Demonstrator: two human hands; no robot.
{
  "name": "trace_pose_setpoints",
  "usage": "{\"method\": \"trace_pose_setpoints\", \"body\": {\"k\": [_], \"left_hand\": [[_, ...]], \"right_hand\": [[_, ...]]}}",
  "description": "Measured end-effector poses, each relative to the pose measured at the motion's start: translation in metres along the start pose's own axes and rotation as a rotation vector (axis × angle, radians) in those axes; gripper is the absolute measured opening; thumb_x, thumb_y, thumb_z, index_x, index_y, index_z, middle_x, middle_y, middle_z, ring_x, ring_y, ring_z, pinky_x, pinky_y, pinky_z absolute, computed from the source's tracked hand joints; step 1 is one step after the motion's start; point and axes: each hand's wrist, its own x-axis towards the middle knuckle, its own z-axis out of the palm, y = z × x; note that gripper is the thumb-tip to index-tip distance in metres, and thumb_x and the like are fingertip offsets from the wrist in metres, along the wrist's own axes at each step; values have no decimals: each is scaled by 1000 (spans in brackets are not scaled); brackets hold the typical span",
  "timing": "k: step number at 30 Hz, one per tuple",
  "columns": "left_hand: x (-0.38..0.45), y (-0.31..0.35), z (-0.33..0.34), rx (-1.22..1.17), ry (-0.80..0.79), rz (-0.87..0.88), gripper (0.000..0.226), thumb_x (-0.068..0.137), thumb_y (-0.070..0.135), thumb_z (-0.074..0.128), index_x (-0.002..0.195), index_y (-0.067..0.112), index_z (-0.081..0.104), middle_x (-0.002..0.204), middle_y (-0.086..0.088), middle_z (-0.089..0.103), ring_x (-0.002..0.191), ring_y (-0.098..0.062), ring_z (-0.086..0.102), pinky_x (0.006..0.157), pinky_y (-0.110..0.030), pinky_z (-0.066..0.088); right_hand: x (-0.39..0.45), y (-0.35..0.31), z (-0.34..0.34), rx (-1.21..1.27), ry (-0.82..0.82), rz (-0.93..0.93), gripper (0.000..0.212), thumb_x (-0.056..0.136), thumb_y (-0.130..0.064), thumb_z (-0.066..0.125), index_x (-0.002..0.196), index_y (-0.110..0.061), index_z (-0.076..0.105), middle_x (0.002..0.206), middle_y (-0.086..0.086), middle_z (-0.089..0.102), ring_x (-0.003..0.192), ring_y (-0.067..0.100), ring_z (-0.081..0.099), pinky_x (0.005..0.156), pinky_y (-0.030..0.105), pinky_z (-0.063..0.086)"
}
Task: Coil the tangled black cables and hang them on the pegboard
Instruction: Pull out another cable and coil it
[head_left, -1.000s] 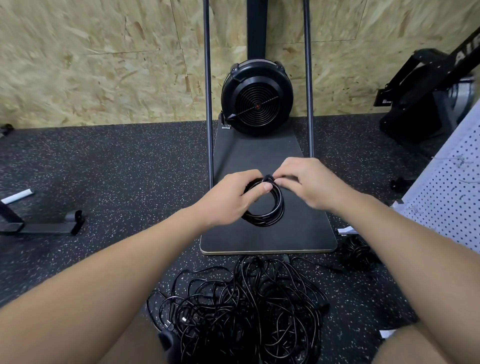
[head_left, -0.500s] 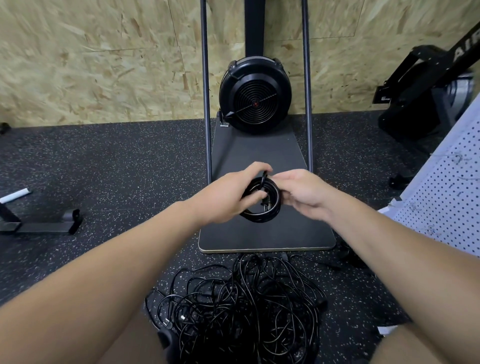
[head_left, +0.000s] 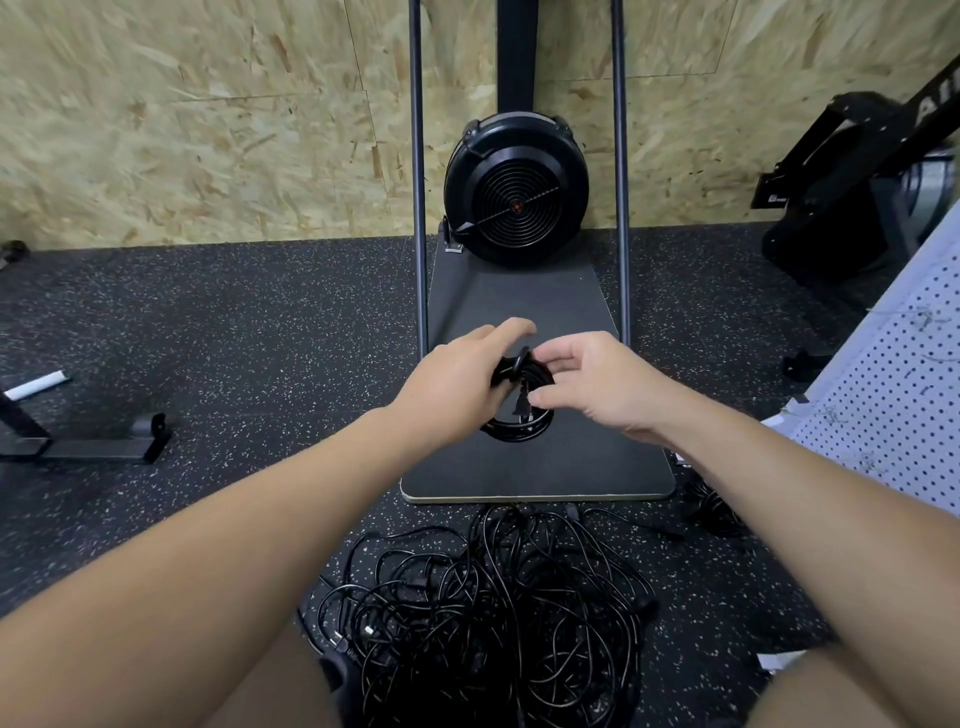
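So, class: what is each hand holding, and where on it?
The left hand grips the coiled cable at its top; the right hand pinches its plug end.

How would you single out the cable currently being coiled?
Find the round black fan housing against the chipboard wall and the dark flat platform before it. Over that platform, both hands grip a small black cable coil. Unlike the loose tangled black cable pile on the floor, it forms neat loops.

Even, soft indoor light, faint shadows, wide-angle bowing at edges, wood wall (head_left: 182, 130) perhaps motion-blurred at left
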Motion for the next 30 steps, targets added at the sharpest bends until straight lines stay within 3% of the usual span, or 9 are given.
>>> {"method": "trace_pose_setpoints", "body": {"k": [3,5,9,11,15,18,21,25,30], "left_hand": [[-2,1,0,-72,-59,80,52,97,23,66,142,41,47,124,15,62,108,-23,67,91,-47,57],[1,-1,-2,-115,-70,103,44,98,24,67,137,36,52,121,15,65,108,-19,65,92,-45,55],[3,-3,-8,-243,-50,21,31,98,26,74,126,29,59,103,15,70,90,-8,65,82,-34,53],[2,-1,-6,-252,-33,-27,27,98,25,73,121,28,59,91,13,69,80,-11,62,75,-36,52],[-3,6,8,-249,-11,-120,25,91,19,69,113,23,59,86,6,70,80,-25,63,75,-42,55],[-3,4,13,-345,1,-192,22,85,12,72,103,21,62,88,7,71,84,-20,65,79,-40,55],[-2,3,14,-522,-57,-293,23,84,3,76,100,17,69,82,5,78,75,-7,70,75,-31,55],[-5,2,17,-814,-39,-417,25,87,-3,77,107,12,73,95,-11,81,82,-21,75,91,-45,63],[-6,1,18,-1018,40,-519,26,93,-6,76,113,9,73,102,-12,79,87,-29,78,97,-50,62]], "right_hand": [[3,6,-4,4,30,10,48,91,7,80,136,-6,72,115,4,83,111,13,79,110,39,59],[5,11,-8,64,25,29,45,93,3,81,136,-7,71,118,8,82,114,20,78,110,45,59],[4,9,-10,111,2,-2,48,95,6,76,139,-14,67,130,8,77,117,25,77,109,45,58],[1,6,-10,24,-36,-31,59,92,15,69,142,-17,64,140,3,70,117,21,77,110,44,56],[-1,4,-4,-107,-111,-29,82,85,23,59,151,-26,55,143,-2,66,121,20,76,111,60,55],[-1,8,-2,-280,-102,-19,81,89,12,73,150,-36,53,132,-7,71,114,10,76,108,50,59],[2,16,-6,-490,-40,-2,53,83,-22,91,124,-47,68,102,-9,79,98,12,75,97,49,62],[1,20,-7,-539,58,-77,27,83,-33,90,103,-40,74,90,-9,75,78,13,71,81,48,63],[0,16,-9,-692,256,-108,35,85,-49,88,91,-34,57,76,-8,63,68,14,59,65,40,53]]}}
